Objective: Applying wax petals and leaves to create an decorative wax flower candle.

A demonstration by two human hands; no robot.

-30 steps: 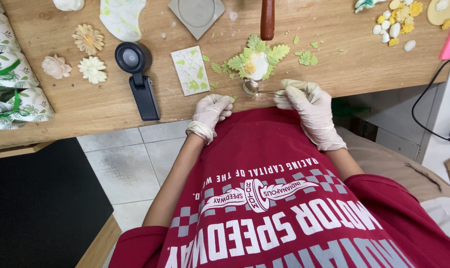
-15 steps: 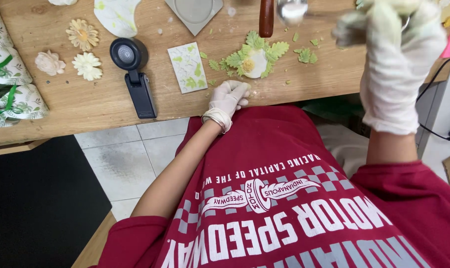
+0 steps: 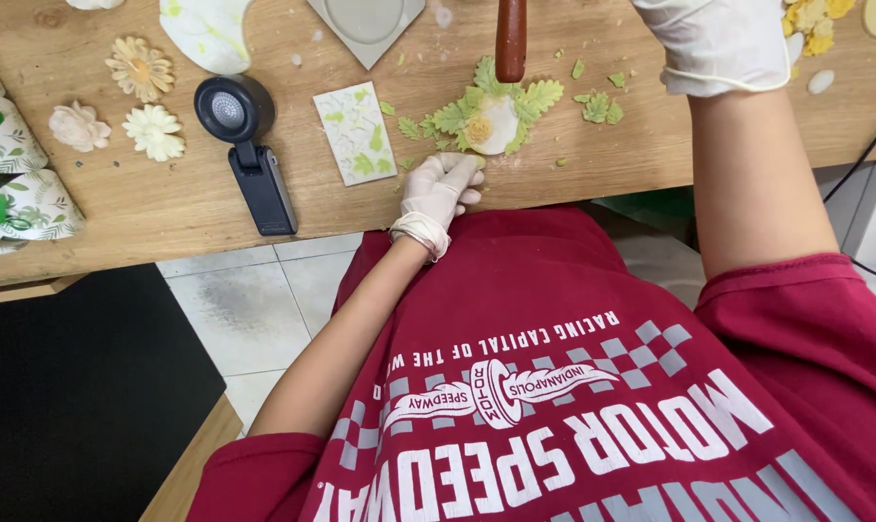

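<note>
The gloved left hand [image 3: 440, 188] rests loosely curled, holding nothing, at the wooden tabletop's [image 3: 167, 208] near edge, just below a cream flower with ragged green leaves [image 3: 491, 121]. The gloved right hand [image 3: 718, 43] reaches toward the far edge; its grip is cut off from view.

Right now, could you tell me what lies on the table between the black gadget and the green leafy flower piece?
In the head view, a small rectangular tile with green leaf marks lies between the black gadget and the green leafy flower piece.

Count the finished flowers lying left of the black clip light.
3: a yellowish daisy farthest from the table's edge, a pale pink rose below-left, a white daisy beside it. More may lie beyond the frame's edge.
</note>
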